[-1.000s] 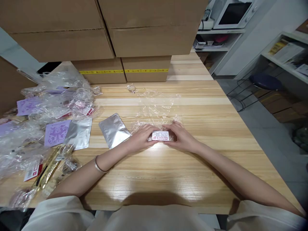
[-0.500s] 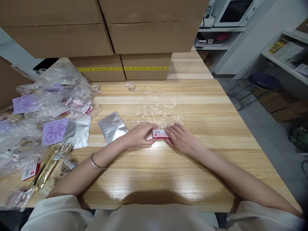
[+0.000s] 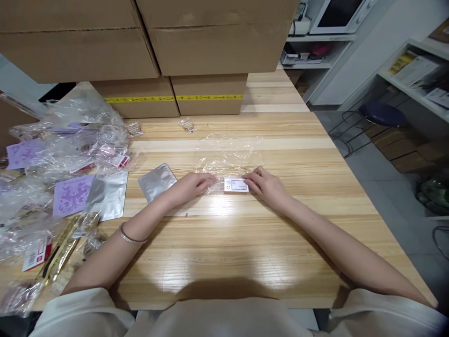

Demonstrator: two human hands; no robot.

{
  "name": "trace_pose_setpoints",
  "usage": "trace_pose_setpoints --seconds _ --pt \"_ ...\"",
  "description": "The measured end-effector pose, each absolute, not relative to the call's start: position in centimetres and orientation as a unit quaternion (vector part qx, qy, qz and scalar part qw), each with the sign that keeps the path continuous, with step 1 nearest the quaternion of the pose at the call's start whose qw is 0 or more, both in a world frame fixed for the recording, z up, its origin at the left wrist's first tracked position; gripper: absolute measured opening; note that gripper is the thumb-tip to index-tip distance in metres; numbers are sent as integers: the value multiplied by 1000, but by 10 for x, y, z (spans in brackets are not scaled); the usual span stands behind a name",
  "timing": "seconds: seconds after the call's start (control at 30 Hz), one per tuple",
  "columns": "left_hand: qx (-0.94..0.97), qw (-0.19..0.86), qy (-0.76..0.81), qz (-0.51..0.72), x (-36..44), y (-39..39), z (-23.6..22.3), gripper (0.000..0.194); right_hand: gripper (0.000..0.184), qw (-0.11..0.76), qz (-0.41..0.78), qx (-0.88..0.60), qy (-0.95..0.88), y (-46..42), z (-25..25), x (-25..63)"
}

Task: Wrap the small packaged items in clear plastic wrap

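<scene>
A small white box with red print (image 3: 236, 185) lies at the near edge of a clear plastic bag (image 3: 229, 154), which is spread flat on the table. At the box's right end is my right hand (image 3: 268, 187), its thumb and fingers closed on that end. My left hand (image 3: 192, 186) is apart from the box on its left side, fingers pinched together at the bag's near left corner. Partly behind my left hand lies a silver foil pouch (image 3: 156, 181).
Large cardboard boxes (image 3: 210, 51) stand along the back. Clear-wrapped packages (image 3: 80, 140), purple cards (image 3: 73, 195) and another silver pouch (image 3: 114, 194) crowd the left. A tiny clear packet (image 3: 188, 125) lies near the boxes. A blue stool (image 3: 382, 114) stands beyond the table's right edge.
The small box has turned to show another face and sits slightly farther from me. My left hand has left it and moved left to the bag; my right hand remains at its right end.
</scene>
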State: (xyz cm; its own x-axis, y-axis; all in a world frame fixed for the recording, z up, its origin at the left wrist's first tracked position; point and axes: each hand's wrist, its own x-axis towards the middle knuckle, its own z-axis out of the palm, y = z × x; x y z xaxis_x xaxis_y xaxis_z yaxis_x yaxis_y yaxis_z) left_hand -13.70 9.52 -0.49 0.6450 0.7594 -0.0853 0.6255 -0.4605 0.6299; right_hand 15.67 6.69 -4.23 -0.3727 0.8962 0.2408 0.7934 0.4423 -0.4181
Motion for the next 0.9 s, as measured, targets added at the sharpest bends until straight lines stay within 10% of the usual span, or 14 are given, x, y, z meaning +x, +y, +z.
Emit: trace_pose_setpoints --seconds 0.23,0.67,0.9 --pt "901 38 390 185 -116 72 -7 32 37 257 -12 -339 -905 63 -39 168" --pt "943 101 289 132 -81 91 -24 34 32 216 32 -378 -900 73 -44 156" --pt "881 333 301 147 -89 106 1 37 34 266 184 -427 -844 80 -40 154"
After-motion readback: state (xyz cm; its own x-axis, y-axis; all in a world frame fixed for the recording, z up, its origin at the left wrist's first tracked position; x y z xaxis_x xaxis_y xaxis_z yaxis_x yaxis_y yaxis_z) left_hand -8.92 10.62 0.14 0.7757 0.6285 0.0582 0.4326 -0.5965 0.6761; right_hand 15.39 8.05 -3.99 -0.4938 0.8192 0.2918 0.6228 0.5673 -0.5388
